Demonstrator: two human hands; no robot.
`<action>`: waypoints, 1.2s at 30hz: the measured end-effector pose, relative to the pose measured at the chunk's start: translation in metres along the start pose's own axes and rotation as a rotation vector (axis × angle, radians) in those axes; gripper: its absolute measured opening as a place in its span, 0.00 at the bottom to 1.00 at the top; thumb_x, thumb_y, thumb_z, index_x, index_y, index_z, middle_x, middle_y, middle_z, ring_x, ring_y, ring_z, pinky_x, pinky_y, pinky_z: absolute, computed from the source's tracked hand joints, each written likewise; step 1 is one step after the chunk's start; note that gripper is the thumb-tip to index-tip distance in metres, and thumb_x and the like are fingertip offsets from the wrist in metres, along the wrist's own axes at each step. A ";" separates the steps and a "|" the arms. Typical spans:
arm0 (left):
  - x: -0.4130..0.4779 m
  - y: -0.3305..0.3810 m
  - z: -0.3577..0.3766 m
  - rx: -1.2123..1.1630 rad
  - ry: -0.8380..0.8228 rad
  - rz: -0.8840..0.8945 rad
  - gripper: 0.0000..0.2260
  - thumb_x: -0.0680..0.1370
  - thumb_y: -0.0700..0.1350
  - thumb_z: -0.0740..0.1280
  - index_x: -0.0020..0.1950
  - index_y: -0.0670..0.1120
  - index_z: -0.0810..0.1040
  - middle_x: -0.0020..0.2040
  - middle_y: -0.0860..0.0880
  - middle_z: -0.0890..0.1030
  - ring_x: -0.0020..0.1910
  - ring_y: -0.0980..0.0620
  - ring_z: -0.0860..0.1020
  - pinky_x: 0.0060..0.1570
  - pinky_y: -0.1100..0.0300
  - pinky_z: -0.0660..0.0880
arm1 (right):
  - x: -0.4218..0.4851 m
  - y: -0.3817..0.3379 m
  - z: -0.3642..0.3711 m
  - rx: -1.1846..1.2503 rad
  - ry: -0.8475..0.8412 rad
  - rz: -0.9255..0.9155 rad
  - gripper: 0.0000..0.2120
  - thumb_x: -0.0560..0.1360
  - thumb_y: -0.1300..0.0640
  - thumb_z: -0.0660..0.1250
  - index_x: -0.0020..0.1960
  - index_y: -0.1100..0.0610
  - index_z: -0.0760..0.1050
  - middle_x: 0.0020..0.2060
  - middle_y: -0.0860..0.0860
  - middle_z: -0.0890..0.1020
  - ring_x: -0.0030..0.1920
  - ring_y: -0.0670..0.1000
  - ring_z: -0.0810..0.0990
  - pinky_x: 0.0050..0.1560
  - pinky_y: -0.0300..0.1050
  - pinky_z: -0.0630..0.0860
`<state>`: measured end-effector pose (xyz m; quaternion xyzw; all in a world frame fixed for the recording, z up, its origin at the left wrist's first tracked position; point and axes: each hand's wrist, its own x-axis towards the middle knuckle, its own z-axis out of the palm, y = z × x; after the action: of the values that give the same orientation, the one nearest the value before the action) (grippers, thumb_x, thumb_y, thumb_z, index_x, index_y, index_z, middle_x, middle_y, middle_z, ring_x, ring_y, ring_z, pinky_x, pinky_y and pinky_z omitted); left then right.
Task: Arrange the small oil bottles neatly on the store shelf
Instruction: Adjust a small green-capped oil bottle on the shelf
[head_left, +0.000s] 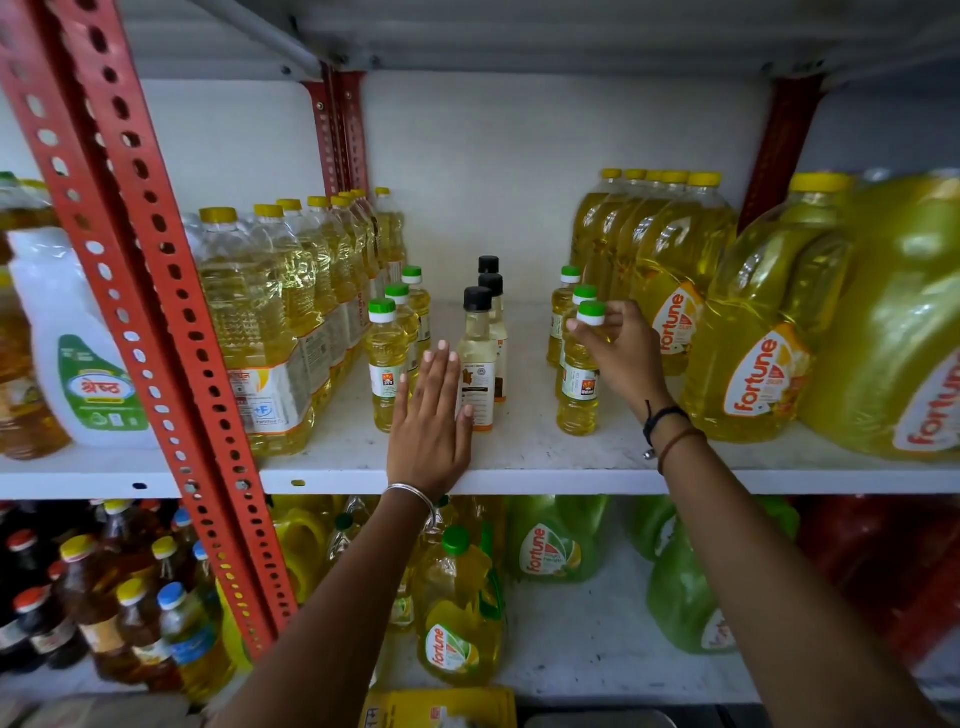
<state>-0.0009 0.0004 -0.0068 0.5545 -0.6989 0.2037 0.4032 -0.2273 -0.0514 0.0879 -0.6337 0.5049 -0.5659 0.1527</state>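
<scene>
One green-capped bottle (579, 369) in right hand (623, 353); left hand (431, 415) flat beside black-capped bottle (477, 358).

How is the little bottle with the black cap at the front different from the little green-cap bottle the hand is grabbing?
The black-cap bottle holds pale, almost clear oil; the green-cap bottle holds bright yellow oil. The right hand pinches the green-cap bottle near its cap; the left hand lies flat, fingers open, against the black-cap bottle's side. Both stand upright on the shelf and carry labels.

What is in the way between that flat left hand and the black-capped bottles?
Nothing visible. The left hand lies flat on the white shelf, already beside the front black-capped pale oil bottle, seemingly touching it.
</scene>
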 end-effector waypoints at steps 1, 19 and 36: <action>0.000 0.000 0.000 -0.001 0.002 0.000 0.26 0.82 0.52 0.48 0.78 0.43 0.51 0.79 0.47 0.51 0.78 0.51 0.47 0.75 0.49 0.44 | 0.000 0.001 0.000 0.002 -0.015 -0.009 0.14 0.70 0.46 0.71 0.51 0.52 0.73 0.47 0.50 0.80 0.48 0.49 0.78 0.46 0.44 0.73; 0.000 0.001 -0.002 -0.013 -0.005 0.000 0.26 0.82 0.51 0.48 0.78 0.43 0.53 0.78 0.48 0.51 0.77 0.54 0.44 0.75 0.48 0.44 | -0.034 -0.017 -0.035 -0.009 -0.026 -0.078 0.13 0.71 0.51 0.72 0.52 0.56 0.79 0.43 0.50 0.83 0.44 0.46 0.80 0.42 0.34 0.74; 0.000 0.003 -0.007 -0.023 -0.067 -0.004 0.26 0.82 0.52 0.47 0.78 0.42 0.54 0.78 0.47 0.51 0.78 0.50 0.49 0.75 0.47 0.46 | -0.046 -0.025 -0.041 -0.003 -0.045 -0.063 0.15 0.71 0.51 0.72 0.53 0.58 0.78 0.48 0.54 0.84 0.48 0.49 0.81 0.42 0.33 0.73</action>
<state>-0.0018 0.0066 -0.0023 0.5579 -0.7131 0.1762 0.3864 -0.2450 0.0129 0.0936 -0.6619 0.4820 -0.5554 0.1452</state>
